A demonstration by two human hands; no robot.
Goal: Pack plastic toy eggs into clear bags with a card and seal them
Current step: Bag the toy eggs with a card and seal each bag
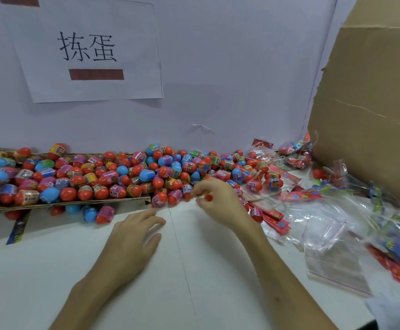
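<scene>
Your left grip (132, 239) lies released, flat on the worktop (51, 270) nearest you. Just beyond, your right grip (215, 203) pinches a red egg (209, 197) at the near edge of the egg pile (122, 177); clear bags (332, 236) lie right of it, nearer that hand.

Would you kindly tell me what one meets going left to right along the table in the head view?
Cardboard tray of eggs, left hand, right hand, stack of red cards, clear bags, cardboard box.
</scene>
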